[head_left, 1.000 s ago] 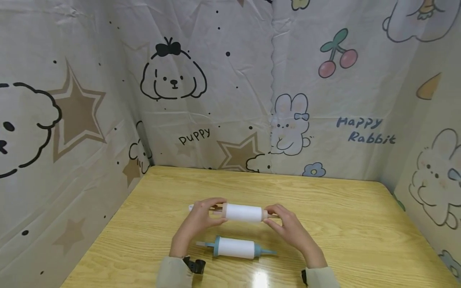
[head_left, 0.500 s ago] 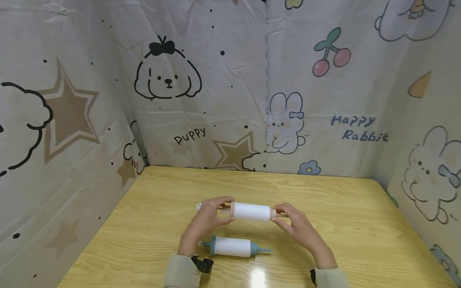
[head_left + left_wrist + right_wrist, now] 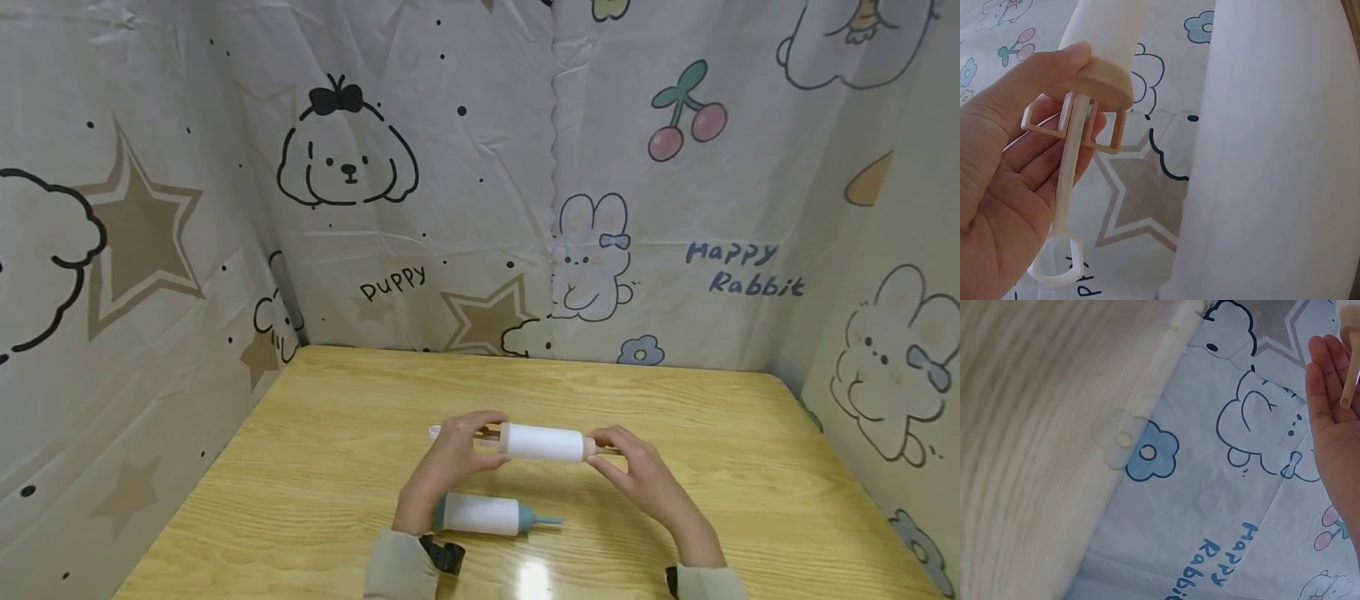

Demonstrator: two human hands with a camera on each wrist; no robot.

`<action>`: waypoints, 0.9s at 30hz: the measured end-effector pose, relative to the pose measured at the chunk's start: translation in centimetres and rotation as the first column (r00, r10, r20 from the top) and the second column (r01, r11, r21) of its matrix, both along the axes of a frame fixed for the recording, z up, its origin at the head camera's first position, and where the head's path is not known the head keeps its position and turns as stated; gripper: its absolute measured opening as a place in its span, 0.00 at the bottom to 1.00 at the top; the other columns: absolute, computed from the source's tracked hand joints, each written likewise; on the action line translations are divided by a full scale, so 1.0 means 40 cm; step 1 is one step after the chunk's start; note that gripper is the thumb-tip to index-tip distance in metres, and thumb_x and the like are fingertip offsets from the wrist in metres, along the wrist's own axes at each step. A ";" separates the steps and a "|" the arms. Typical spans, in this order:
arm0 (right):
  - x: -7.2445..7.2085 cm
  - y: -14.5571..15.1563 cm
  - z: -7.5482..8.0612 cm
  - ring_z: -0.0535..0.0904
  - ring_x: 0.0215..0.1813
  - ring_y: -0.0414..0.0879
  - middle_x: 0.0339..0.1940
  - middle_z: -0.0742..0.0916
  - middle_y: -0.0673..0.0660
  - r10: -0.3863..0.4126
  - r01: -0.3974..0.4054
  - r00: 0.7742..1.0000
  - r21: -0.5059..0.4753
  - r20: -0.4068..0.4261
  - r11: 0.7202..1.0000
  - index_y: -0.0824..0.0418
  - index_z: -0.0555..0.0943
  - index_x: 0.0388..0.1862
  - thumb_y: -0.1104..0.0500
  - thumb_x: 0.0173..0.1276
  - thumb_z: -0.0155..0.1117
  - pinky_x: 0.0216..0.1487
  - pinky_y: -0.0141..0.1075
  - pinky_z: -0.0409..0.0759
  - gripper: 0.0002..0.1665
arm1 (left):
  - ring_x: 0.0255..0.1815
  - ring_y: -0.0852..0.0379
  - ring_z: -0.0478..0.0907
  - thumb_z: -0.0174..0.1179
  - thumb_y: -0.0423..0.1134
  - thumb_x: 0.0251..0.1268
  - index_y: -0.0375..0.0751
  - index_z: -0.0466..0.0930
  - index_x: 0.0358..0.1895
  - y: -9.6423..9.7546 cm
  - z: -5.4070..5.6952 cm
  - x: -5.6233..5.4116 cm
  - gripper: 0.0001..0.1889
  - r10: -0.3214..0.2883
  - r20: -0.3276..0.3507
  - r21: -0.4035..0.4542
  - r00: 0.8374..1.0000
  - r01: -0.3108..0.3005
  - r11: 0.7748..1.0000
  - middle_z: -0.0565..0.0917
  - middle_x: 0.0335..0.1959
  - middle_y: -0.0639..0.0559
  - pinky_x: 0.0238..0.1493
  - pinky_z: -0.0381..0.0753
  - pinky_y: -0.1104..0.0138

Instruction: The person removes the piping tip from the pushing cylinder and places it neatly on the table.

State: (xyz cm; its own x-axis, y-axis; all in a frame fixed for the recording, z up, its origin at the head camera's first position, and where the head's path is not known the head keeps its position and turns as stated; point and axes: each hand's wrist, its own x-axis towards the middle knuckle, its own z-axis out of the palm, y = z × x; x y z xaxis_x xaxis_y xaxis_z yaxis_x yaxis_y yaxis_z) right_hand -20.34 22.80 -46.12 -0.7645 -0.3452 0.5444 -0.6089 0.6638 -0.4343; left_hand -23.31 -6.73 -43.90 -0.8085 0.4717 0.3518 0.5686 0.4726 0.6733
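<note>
A beige-and-white syringe (image 3: pixel 545 442) lies level between both hands, above the table. My left hand (image 3: pixel 453 454) pinches its beige collar (image 3: pixel 1107 84) between thumb and fingers. From that collar two square finger loops (image 3: pixel 1104 149) stick out, and a white plunger ending in a ring (image 3: pixel 1060 280) runs along the palm. At the other end, my right hand (image 3: pixel 637 467) pinches the tapered tip; its thin beige nozzle (image 3: pixel 1351 381) passes in front of the palm in the right wrist view. Nearer to me, a teal-and-white syringe (image 3: pixel 482 513) lies on the table, its plunger end hidden behind my left wrist.
The wood-grain table (image 3: pixel 360 392) meets a printed cloth (image 3: pixel 480 167) at the back and on both sides. A black wrist strap mount (image 3: pixel 444 556) sits at the left sleeve's cuff.
Both hands have shifted rightward in the head view with the beige-and-white syringe between them. The left wrist now covers the teal syringe's plunger end. The camera view has also turned slightly.
</note>
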 end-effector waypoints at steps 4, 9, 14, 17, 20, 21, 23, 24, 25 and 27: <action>-0.002 0.005 -0.002 0.85 0.45 0.48 0.43 0.86 0.51 0.006 -0.006 1.000 0.005 -0.009 1.000 0.59 0.80 0.49 0.63 0.62 0.69 0.42 0.42 0.87 0.16 | 0.47 0.50 0.86 0.72 0.36 0.55 0.40 0.78 0.58 0.004 -0.002 0.001 0.25 0.004 -0.008 -0.001 1.000 -0.004 1.000 0.84 0.55 0.43 0.46 0.87 0.65; -0.004 0.007 0.000 0.85 0.45 0.48 0.44 0.86 0.50 0.001 -0.001 1.000 0.005 0.016 1.000 0.59 0.80 0.50 0.62 0.62 0.70 0.42 0.41 0.87 0.16 | 0.47 0.51 0.87 0.72 0.37 0.55 0.40 0.79 0.58 0.002 -0.005 0.000 0.25 0.004 -0.019 0.002 1.000 -0.004 1.000 0.84 0.55 0.43 0.46 0.87 0.66; -0.001 0.007 0.012 0.84 0.50 0.49 0.48 0.87 0.51 -0.028 0.041 0.984 -0.068 0.174 0.997 0.57 0.80 0.53 0.57 0.66 0.68 0.49 0.47 0.86 0.17 | 0.46 0.52 0.87 0.72 0.38 0.55 0.40 0.79 0.58 -0.003 -0.005 0.002 0.25 0.012 -0.036 0.002 0.999 -0.012 1.000 0.84 0.55 0.44 0.46 0.87 0.66; 0.000 0.008 0.021 0.83 0.52 0.49 0.51 0.87 0.54 -0.024 0.081 0.941 -0.155 0.337 0.985 0.57 0.79 0.55 0.52 0.71 0.62 0.52 0.49 0.84 0.17 | 0.46 0.52 0.87 0.72 0.38 0.55 0.40 0.79 0.58 -0.006 -0.002 0.005 0.25 0.019 -0.045 0.001 0.999 -0.019 1.000 0.85 0.55 0.44 0.45 0.87 0.66; -0.007 0.010 0.023 0.82 0.48 0.46 0.46 0.87 0.58 0.012 0.111 0.879 -0.229 0.477 0.967 0.60 0.80 0.51 0.50 0.76 0.55 0.50 0.45 0.83 0.17 | 0.46 0.52 0.87 0.72 0.37 0.55 0.41 0.79 0.58 -0.007 0.001 0.007 0.25 0.020 -0.056 0.003 0.998 -0.020 1.000 0.85 0.54 0.44 0.45 0.87 0.67; -0.010 0.011 0.022 0.82 0.45 0.45 0.43 0.87 0.59 0.033 0.105 0.865 -0.245 0.500 0.964 0.61 0.81 0.49 0.50 0.77 0.53 0.48 0.43 0.84 0.17 | 0.46 0.52 0.87 0.72 0.37 0.54 0.41 0.79 0.58 -0.007 0.002 0.008 0.25 0.019 -0.059 0.003 0.998 -0.019 1.000 0.85 0.54 0.44 0.45 0.87 0.67; -0.017 0.012 0.018 0.82 0.38 0.42 0.37 0.86 0.60 0.071 0.094 0.841 -0.274 0.536 0.957 0.63 0.82 0.43 0.50 0.77 0.52 0.43 0.39 0.84 0.18 | 0.45 0.52 0.87 0.72 0.36 0.54 0.40 0.79 0.57 -0.006 0.003 0.009 0.25 0.014 -0.072 0.001 0.997 -0.014 1.000 0.85 0.54 0.43 0.45 0.87 0.67; -0.020 0.013 0.016 0.81 0.36 0.42 0.34 0.86 0.61 0.093 0.085 0.832 -0.291 0.546 0.953 0.64 0.82 0.41 0.51 0.78 0.51 0.42 0.38 0.84 0.19 | 0.45 0.52 0.87 0.72 0.36 0.54 0.40 0.79 0.57 -0.005 0.004 0.010 0.25 0.010 -0.077 -0.001 0.997 -0.010 1.000 0.85 0.54 0.43 0.45 0.88 0.66; -0.023 0.013 0.014 0.81 0.34 0.41 0.33 0.86 0.62 0.110 0.077 0.827 -0.304 0.552 0.950 0.66 0.82 0.39 0.52 0.77 0.52 0.40 0.38 0.84 0.20 | 0.45 0.52 0.87 0.72 0.36 0.54 0.40 0.79 0.57 -0.005 0.004 0.010 0.25 0.007 -0.084 -0.004 0.996 -0.008 1.000 0.85 0.53 0.43 0.45 0.88 0.66; -0.027 0.014 0.009 0.80 0.32 0.41 0.31 0.86 0.61 0.136 0.063 0.814 -0.319 0.564 0.945 0.69 0.82 0.38 0.52 0.77 0.52 0.38 0.38 0.84 0.21 | 0.45 0.52 0.87 0.73 0.35 0.54 0.39 0.79 0.57 -0.004 0.005 0.011 0.25 0.005 -0.093 -0.010 0.996 -0.005 1.000 0.85 0.53 0.43 0.45 0.88 0.66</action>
